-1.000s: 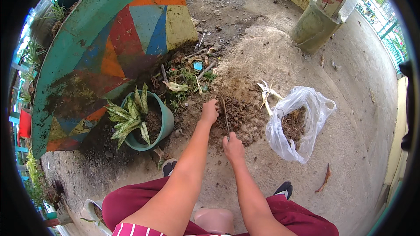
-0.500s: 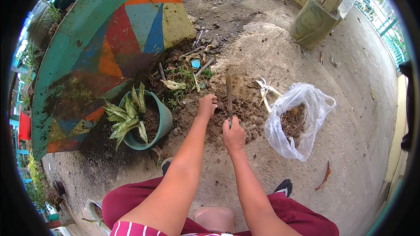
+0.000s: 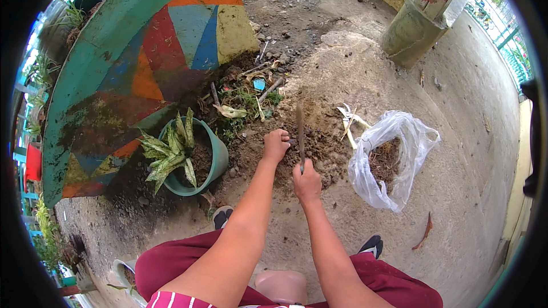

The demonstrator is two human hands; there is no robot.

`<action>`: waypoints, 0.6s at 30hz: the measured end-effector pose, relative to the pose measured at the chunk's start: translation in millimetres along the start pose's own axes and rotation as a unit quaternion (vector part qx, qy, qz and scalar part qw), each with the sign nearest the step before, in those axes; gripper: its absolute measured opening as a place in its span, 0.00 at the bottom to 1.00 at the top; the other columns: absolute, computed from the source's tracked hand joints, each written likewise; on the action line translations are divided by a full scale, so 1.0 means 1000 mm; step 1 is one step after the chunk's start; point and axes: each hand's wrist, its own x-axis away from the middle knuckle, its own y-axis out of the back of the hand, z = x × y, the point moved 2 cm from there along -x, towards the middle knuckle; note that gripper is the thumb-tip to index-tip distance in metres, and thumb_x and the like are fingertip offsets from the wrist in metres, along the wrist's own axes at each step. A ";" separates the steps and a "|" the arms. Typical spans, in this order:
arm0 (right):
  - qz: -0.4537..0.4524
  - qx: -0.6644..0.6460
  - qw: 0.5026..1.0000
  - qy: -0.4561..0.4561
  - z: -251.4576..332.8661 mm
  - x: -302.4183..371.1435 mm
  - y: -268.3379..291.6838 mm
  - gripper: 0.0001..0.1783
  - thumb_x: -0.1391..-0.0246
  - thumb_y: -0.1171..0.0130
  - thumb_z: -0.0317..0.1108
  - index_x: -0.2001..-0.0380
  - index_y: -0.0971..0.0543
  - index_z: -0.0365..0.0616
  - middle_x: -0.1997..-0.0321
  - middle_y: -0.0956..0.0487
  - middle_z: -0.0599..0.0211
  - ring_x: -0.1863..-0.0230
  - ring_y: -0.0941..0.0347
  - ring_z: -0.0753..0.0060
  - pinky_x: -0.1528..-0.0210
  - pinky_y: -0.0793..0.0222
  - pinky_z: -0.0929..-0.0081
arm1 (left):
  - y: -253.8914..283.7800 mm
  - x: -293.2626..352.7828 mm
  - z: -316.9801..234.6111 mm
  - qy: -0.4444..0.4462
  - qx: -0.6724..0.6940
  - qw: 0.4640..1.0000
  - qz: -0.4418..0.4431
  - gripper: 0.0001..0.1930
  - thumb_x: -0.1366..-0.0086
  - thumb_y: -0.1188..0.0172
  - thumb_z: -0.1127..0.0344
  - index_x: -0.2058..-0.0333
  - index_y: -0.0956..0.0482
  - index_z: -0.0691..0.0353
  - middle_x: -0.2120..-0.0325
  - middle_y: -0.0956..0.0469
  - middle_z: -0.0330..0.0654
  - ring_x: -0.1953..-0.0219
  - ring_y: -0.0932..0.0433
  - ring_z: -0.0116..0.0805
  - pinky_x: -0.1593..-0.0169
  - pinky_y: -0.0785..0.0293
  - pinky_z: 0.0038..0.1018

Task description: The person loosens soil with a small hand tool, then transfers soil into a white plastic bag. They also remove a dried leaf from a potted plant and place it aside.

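My right hand [image 3: 308, 182] grips a long knife [image 3: 301, 131] by its handle; the soil-stained blade points away from me over the loose dark soil [image 3: 322, 148]. Just left of the blade, my left hand [image 3: 276, 146] is closed low over the same soil, with dark matter by its fingertips. What sits inside those fingers is hidden. To the left stands a green pot [image 3: 220, 157] holding soil and a leafy plant [image 3: 171, 151] with pale-mottled leaves. On the right, a clear plastic bag [image 3: 365, 179] lies open with brown soil and fibres inside.
Pale cut stalks [image 3: 349, 122] lie against the bag. Twigs, weeds and a dry leaf [image 3: 230, 112] are heaped beside the painted wall [image 3: 177, 40]. A concrete post base [image 3: 412, 34] stands at the far right. A pink seat-like object [image 3: 281, 286] shows between my knees.
My left hand has shifted slightly right and nearer to the blade. The knife stays upright in my right hand, its blade now a little blurred. The whole view has moved slightly.
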 end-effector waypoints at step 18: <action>0.122 0.111 0.985 -0.054 -0.025 0.020 -0.018 0.16 0.46 0.52 0.46 0.65 0.32 0.44 0.72 0.23 0.42 0.66 0.27 0.37 0.62 0.32 0.47 | -0.004 0.011 0.023 0.069 0.055 0.996 -0.006 0.18 0.51 0.39 0.84 0.59 0.24 0.71 0.65 0.21 0.49 0.64 0.21 0.36 0.62 0.20 0.30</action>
